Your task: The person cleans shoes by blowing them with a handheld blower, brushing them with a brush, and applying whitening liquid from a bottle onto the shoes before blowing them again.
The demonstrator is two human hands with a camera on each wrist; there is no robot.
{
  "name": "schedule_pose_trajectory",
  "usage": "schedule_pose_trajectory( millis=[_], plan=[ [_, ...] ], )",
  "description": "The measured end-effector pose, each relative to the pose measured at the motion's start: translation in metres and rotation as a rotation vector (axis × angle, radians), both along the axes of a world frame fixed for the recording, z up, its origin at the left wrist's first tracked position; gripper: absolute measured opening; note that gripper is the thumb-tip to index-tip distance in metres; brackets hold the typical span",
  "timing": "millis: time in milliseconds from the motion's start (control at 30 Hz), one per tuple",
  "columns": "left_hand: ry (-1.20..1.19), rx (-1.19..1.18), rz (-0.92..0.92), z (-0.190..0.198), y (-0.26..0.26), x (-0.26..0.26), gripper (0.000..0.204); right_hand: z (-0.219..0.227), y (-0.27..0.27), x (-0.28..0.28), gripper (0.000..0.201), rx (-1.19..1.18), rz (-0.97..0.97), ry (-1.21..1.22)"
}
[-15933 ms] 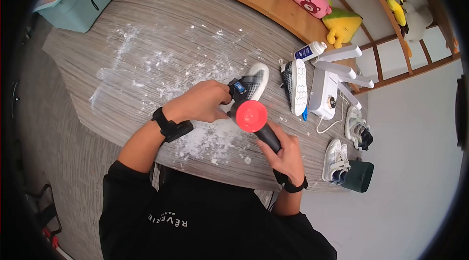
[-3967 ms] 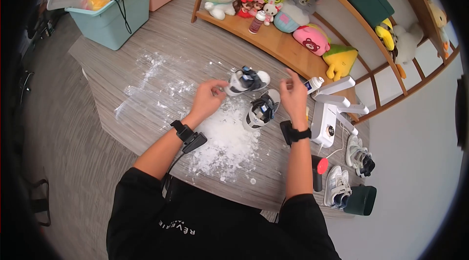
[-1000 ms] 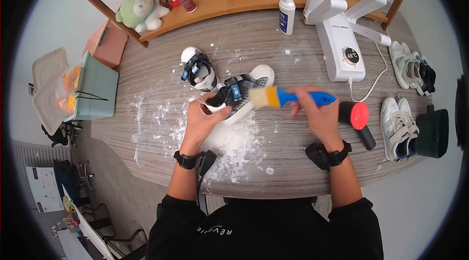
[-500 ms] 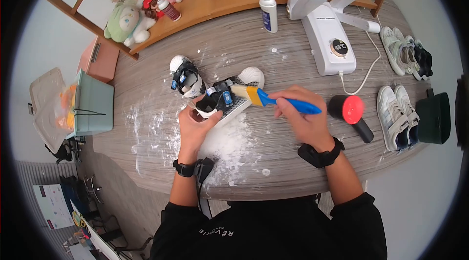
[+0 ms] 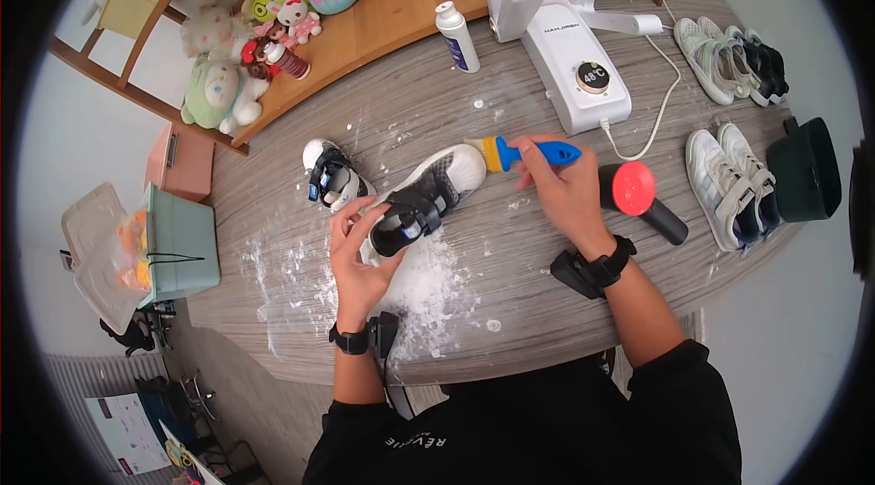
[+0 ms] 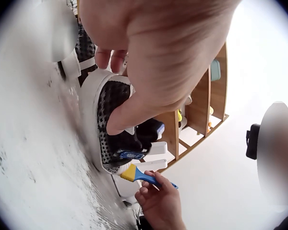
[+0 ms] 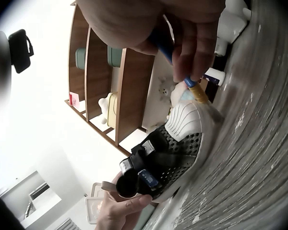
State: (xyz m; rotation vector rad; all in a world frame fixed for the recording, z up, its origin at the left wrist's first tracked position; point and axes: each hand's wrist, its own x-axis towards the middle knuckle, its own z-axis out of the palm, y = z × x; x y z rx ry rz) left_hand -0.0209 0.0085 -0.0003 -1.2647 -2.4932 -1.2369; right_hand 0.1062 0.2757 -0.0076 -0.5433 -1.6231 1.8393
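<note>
My left hand grips a black-and-white mesh sneaker by its heel, thumb on one side and fingers on the other. Its toe points toward my right hand, which holds a paint brush by the blue handle. The pale bristles lie at the white toe cap, as the right wrist view also shows along the brush's yellow band. Black straps with blue labels cross the shoe. A matching sneaker stands behind my left hand. White powder covers the table below the held shoe.
A black tool with a red round end lies right of my right hand. Behind stand a white shoe dryer reading 48°C and a white bottle. More shoes line the right edge; a teal bin is at left.
Much earlier my right hand held the red-ended tool; later both hands were off the shoes. In the last second the brush has gone from the straps to the toe, and the shoe has turned.
</note>
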Motion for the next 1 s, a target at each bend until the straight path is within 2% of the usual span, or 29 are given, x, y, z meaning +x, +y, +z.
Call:
schedule_pose_trajectory(
  millis=[67, 233, 333, 467, 567, 633, 767, 867, 1000],
  plan=[
    [0.031, -0.006, -0.014, 0.007, 0.0, 0.003, 0.063, 0.002, -0.001, 0.003, 0.023, 0.01, 0.004, -0.048],
    [0.147, 0.021, -0.057, 0.005, -0.003, 0.005, 0.056, 0.005, -0.007, 0.004, 0.022, 0.099, -0.083, 0.047],
    [0.271, 0.05, -0.067, 0.004, -0.003, 0.005, 0.062, 0.006, -0.007, 0.004, 0.021, 0.033, -0.082, 0.047],
    [0.346, -0.001, -0.061, 0.008, -0.001, 0.009, 0.065, 0.005, -0.009, 0.005, 0.018, 0.105, -0.074, 0.038],
    [0.368, -0.08, -0.068, 0.009, -0.003, 0.01, 0.068, 0.008, -0.014, 0.008, 0.014, 0.189, -0.11, 0.043],
    [0.364, -0.103, -0.079, 0.012, -0.003, 0.012, 0.068, 0.008, -0.012, 0.009, 0.011, 0.521, -0.103, 0.132],
    [0.484, -0.112, -0.097, 0.012, 0.002, 0.016, 0.066, 0.022, -0.022, 0.015, 0.011, 0.351, -0.003, 0.236],
    [0.605, -0.144, -0.14, 0.019, 0.005, 0.029, 0.065, 0.026, -0.03, 0.018, 0.014, 0.282, 0.234, 0.273],
    [0.735, -0.146, -0.128, 0.018, 0.005, 0.033, 0.068, 0.03, -0.038, 0.019, 0.016, 0.086, 0.312, 0.271]
  ],
)
